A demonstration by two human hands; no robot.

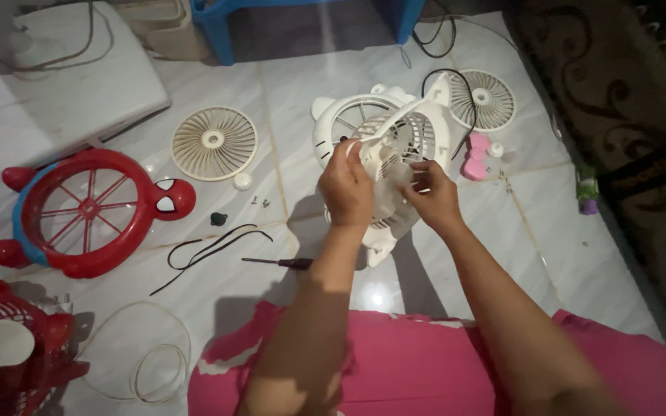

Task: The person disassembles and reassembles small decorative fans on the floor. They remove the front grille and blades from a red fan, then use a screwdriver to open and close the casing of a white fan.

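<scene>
Small white plastic character-shaped fan (383,154), clamped by left hand (346,189) and right hand (432,196) above tiled floor (287,100): thin grille may crack under squeeze.

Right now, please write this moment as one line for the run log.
left hand: grips white fan housing | right hand: holds its grille | screwdriver: on floor | red fan frame: lies left

a small green-and-purple packet (586,189) lies at the tiles' right edge.
</scene>
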